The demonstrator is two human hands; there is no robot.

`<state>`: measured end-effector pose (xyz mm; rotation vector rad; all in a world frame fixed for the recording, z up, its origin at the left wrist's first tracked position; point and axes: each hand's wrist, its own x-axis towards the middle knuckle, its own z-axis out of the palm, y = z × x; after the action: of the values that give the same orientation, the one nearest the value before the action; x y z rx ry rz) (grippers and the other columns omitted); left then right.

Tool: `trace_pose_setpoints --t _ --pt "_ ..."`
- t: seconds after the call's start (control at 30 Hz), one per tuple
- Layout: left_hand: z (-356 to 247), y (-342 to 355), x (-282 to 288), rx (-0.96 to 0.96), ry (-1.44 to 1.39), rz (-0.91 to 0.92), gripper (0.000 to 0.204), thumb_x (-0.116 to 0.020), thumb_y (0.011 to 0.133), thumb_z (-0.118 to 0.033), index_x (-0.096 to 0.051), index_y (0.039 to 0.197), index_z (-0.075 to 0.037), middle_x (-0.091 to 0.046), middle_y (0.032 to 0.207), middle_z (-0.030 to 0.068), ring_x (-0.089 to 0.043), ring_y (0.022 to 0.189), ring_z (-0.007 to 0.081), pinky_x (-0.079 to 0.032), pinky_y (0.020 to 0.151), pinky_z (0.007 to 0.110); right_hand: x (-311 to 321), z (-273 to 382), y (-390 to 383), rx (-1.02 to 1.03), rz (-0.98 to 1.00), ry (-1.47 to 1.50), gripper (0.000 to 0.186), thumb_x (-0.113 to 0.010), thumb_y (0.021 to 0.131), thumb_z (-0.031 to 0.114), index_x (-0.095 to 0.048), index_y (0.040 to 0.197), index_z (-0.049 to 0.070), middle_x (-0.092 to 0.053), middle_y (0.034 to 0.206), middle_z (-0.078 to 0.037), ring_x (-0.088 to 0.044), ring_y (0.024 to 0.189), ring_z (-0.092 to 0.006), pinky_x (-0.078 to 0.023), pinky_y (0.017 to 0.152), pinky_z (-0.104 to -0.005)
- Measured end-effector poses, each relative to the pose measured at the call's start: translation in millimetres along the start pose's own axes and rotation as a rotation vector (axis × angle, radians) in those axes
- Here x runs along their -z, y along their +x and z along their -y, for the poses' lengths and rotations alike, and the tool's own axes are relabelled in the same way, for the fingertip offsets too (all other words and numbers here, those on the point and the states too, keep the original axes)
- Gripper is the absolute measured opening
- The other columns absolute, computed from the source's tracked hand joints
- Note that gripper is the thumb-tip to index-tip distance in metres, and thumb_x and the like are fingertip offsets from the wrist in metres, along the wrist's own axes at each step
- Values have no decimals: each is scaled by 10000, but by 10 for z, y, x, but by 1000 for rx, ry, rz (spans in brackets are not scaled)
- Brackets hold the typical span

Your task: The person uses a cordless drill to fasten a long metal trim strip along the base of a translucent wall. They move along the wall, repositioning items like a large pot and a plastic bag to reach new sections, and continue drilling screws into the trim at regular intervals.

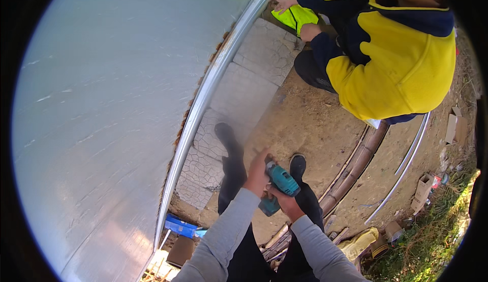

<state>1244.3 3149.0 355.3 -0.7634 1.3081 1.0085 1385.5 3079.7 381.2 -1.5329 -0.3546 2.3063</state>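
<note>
A teal cordless drill point(282, 178) is held in front of my legs with both hands. My left hand point(258, 174) is closed around its front end, by the chuck. On the grip, just above the battery point(269, 205), my right hand point(287, 204) is closed; some of its fingers are hidden behind the drill. The drill's nose points up and to the left, and whether a bit is fitted I cannot tell.
A large grey panel wall point(112, 104) with a metal bottom rail point(203, 98) stands at my left, beside paving slabs point(239, 96). A co-worker in a yellow and navy jacket point(406, 68) crouches ahead right near a hi-vis vest point(300, 17). Brown pipes point(351, 175) and cartons point(423, 193) lie right.
</note>
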Motion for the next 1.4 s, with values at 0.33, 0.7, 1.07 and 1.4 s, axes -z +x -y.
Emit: trace_pose_setpoints --t 0.33,0.7,1.07,1.4 --pt "879 -3624 -313 -216 48 252 211 -672 997 -274 -608 975 -75 -631 844 76 -667 766 231 -587 746 432 118 1236 -3360 670 172 -706 412 -841 896 168 -669 1232 2 -748 1057 -130 -718 934 -205 -556 878 -346" --pt "979 -4849 3712 -174 2041 292 434 -641 987 -396 -750 1114 4 -772 1011 144 -728 961 260 -566 869 408 2052 305 -3814 184 -490 -1108 549 -875 746 443 -762 1155 94 -768 1085 -205 -726 1046 -412 -575 896 -508" --pt "2126 -4692 4293 -731 882 224 333 -504 1098 -216 -718 1147 34 -774 1105 159 -683 1012 192 -528 885 384 3617 -1186 -5190 -590 -641 -663 270 -846 859 245 -707 748 41 -657 636 -93 -600 507 -219 -452 469 -413" --pt "1919 -4914 3686 -961 980 389 363 -610 1021 -234 -648 1295 1 -705 1254 159 -664 1088 278 -502 1011 386 1700 -90 -4901 243 -328 -1273 480 -846 799 437 -772 1083 57 -766 987 -160 -728 878 -299 -566 802 -427"
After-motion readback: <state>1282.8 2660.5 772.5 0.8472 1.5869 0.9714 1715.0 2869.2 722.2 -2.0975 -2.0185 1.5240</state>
